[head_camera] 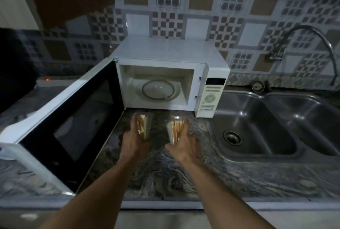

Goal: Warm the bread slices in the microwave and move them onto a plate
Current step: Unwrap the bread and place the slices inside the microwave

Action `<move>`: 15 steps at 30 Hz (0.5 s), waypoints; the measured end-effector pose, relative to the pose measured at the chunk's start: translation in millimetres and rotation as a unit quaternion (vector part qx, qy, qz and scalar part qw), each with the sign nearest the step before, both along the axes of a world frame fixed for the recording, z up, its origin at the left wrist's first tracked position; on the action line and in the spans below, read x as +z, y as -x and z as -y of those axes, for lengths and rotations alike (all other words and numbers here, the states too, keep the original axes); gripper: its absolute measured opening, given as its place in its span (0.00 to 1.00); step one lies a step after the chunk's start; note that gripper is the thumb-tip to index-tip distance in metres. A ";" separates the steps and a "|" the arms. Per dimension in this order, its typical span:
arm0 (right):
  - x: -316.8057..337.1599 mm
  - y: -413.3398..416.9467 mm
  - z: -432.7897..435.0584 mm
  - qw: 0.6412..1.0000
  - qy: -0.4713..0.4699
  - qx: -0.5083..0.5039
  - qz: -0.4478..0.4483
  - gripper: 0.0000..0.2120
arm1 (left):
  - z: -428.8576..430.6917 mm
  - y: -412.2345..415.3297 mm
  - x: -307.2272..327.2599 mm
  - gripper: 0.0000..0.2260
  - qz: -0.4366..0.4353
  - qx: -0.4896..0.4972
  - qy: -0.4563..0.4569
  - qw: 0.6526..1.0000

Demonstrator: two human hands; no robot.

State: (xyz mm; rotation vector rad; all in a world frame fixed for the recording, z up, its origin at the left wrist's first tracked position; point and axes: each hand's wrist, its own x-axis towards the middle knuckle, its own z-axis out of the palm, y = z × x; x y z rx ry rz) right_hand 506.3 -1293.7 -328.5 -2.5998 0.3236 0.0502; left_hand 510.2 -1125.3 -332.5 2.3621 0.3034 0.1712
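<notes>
A white microwave [211, 74] stands on the counter with its door [73, 114] swung wide open to the left. Inside, the glass turntable [158, 89] is bare. Just in front of it, my left hand [133, 140] grips one wrapped stack of bread slices [143, 125], held on edge in clear plastic. My right hand [185, 142] grips a second wrapped stack of bread slices [174, 130] beside it. Both stacks are low over the marbled counter [165, 179]; whether they touch it I cannot tell. No plate is in view.
A steel double sink [257, 127] lies to the right, with a curved tap [311, 33] above it. The open door blocks the counter's left side. A dark object [12, 66] sits at the far left, with a small red light [47, 79] beside it. Patterned tiles cover the wall.
</notes>
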 end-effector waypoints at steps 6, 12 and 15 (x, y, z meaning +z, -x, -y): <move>-28.1 -4.0 2.8 1.000 0.006 -0.006 -0.001 0.57 | -4.0 -10.6 -33.6 0.49 -0.023 0.025 0.037 0.999; -40.2 -11.9 4.2 1.000 0.008 -0.002 0.020 0.54 | -4.0 -19.2 -47.6 0.47 -0.045 0.061 -0.040 0.996; -43.5 -14.3 4.5 1.000 0.000 -0.005 0.013 0.54 | -1.6 -21.2 -48.9 0.41 -0.043 0.086 0.013 0.995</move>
